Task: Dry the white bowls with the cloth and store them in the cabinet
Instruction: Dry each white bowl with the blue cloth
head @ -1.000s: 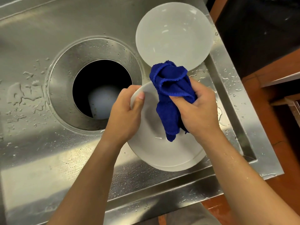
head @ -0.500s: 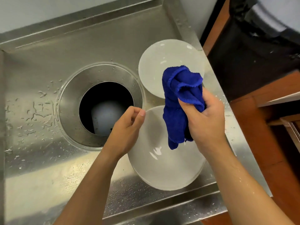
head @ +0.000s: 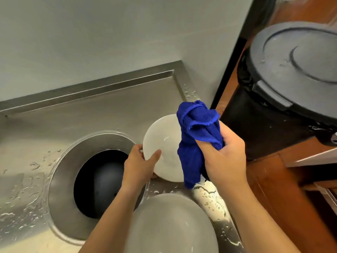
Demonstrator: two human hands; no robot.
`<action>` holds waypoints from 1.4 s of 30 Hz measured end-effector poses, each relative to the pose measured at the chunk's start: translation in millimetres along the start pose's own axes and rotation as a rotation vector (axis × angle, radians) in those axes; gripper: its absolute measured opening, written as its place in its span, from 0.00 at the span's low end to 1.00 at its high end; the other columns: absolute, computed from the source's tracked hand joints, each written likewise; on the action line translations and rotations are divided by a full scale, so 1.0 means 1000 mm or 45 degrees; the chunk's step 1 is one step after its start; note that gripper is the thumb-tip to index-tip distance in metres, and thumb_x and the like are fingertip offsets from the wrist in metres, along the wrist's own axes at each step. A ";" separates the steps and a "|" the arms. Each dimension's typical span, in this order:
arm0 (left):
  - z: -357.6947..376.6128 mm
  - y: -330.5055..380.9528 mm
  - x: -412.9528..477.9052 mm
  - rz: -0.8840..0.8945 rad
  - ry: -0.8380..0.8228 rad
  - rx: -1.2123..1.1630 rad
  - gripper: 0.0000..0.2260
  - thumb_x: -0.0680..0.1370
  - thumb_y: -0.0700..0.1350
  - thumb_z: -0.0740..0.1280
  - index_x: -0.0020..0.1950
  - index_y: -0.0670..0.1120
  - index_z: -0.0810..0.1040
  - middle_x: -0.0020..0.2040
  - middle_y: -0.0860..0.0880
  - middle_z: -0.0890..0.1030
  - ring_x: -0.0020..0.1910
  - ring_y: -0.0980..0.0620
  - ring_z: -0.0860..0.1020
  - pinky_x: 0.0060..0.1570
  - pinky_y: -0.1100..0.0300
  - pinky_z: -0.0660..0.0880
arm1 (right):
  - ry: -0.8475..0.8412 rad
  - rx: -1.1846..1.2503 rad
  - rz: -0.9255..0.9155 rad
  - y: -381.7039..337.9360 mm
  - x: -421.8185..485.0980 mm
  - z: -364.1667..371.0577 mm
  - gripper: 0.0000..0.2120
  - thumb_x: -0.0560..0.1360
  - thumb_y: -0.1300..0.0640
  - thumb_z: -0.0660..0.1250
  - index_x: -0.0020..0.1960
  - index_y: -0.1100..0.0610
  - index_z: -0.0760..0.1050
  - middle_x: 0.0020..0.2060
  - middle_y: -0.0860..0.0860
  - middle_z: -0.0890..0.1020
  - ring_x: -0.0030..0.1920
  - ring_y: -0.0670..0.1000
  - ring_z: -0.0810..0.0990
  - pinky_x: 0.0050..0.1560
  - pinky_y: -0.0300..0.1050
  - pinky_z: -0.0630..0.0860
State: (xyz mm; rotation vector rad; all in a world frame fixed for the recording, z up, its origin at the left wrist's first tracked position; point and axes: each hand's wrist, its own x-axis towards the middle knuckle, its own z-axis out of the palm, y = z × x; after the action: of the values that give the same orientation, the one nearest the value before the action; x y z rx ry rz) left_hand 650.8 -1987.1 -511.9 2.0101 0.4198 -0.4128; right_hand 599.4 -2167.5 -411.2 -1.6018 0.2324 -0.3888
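A white bowl [head: 164, 143] is tilted up off the wet steel counter [head: 91, 115], gripped at its left rim by my left hand [head: 140, 167]. My right hand [head: 224, 157] holds a bunched blue cloth [head: 197, 132], which hangs against the bowl's right side and hides that edge. A second white bowl [head: 173, 225] lies on the counter nearer to me, between my forearms, with water drops on it.
A round opening [head: 98, 183] in the counter sits just left of my left hand. A grey wall rises behind the counter. A black lidded bin [head: 291, 70] stands at the right on a reddish-brown floor [head: 273, 189]. Water drops dot the counter's right edge.
My left hand let go of the near bowl and took the far bowl by its rim, lifting it. My right hand moved up with the cloth. The view tilted upward.
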 end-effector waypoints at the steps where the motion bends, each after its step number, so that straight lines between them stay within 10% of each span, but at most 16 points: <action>1: 0.002 -0.001 0.002 -0.017 -0.026 0.028 0.18 0.78 0.52 0.76 0.64 0.50 0.75 0.55 0.51 0.84 0.48 0.52 0.84 0.34 0.63 0.82 | -0.003 0.003 0.004 0.003 0.004 0.000 0.16 0.77 0.61 0.73 0.40 0.42 0.75 0.30 0.36 0.79 0.31 0.36 0.76 0.32 0.28 0.72; 5: 0.011 -0.004 0.006 -0.234 -0.118 -0.113 0.17 0.82 0.42 0.69 0.71 0.45 0.76 0.61 0.43 0.83 0.59 0.38 0.82 0.54 0.39 0.84 | 0.002 -0.024 0.049 0.017 0.015 -0.002 0.18 0.77 0.61 0.73 0.38 0.41 0.75 0.29 0.36 0.78 0.30 0.36 0.75 0.31 0.28 0.71; 18: -0.067 0.077 -0.063 0.033 -0.119 -0.944 0.13 0.86 0.47 0.64 0.70 0.57 0.76 0.57 0.54 0.89 0.54 0.50 0.88 0.40 0.54 0.86 | 0.081 -0.354 -0.038 -0.043 0.033 0.021 0.09 0.78 0.54 0.70 0.41 0.46 0.73 0.35 0.44 0.77 0.34 0.43 0.74 0.36 0.35 0.69; 25: -0.106 0.097 -0.111 0.245 -0.124 -0.956 0.21 0.75 0.63 0.63 0.66 0.61 0.79 0.57 0.53 0.89 0.52 0.53 0.89 0.39 0.57 0.85 | -0.249 -0.716 -0.213 -0.086 0.022 0.091 0.19 0.77 0.57 0.69 0.66 0.47 0.74 0.54 0.49 0.77 0.50 0.50 0.77 0.50 0.42 0.75; 31: -0.156 0.082 -0.116 0.305 0.142 -1.005 0.21 0.76 0.65 0.61 0.64 0.60 0.81 0.59 0.51 0.89 0.59 0.50 0.87 0.55 0.51 0.84 | -0.893 -0.740 -0.128 -0.085 -0.006 0.115 0.07 0.72 0.44 0.70 0.43 0.46 0.78 0.35 0.43 0.81 0.38 0.44 0.79 0.34 0.32 0.71; 34: -0.168 0.072 -0.126 0.295 0.224 -0.996 0.17 0.73 0.69 0.62 0.57 0.69 0.82 0.59 0.57 0.88 0.60 0.51 0.86 0.58 0.46 0.82 | -0.625 -1.219 -0.288 -0.087 0.006 0.115 0.07 0.73 0.48 0.69 0.43 0.51 0.75 0.38 0.47 0.76 0.40 0.52 0.78 0.38 0.44 0.73; 37: -0.158 0.071 -0.135 0.187 0.129 -1.087 0.25 0.73 0.67 0.61 0.66 0.62 0.79 0.59 0.54 0.88 0.57 0.50 0.87 0.48 0.48 0.86 | -0.329 -0.988 -0.408 -0.103 0.014 0.149 0.06 0.76 0.53 0.68 0.51 0.54 0.77 0.43 0.47 0.76 0.43 0.51 0.76 0.42 0.40 0.68; 42: -0.182 0.076 -0.125 0.176 0.291 -1.212 0.20 0.81 0.60 0.60 0.66 0.51 0.80 0.57 0.46 0.89 0.57 0.47 0.88 0.52 0.51 0.86 | -1.007 -0.629 -0.164 -0.111 -0.011 0.174 0.06 0.72 0.45 0.71 0.38 0.38 0.75 0.32 0.38 0.81 0.37 0.37 0.79 0.35 0.26 0.70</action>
State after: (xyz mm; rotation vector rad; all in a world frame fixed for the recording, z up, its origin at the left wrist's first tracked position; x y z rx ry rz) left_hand 595.5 -1873.4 -316.2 1.1395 0.4922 0.1141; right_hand 647.2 -1994.7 -308.2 -2.1341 -0.4125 0.2458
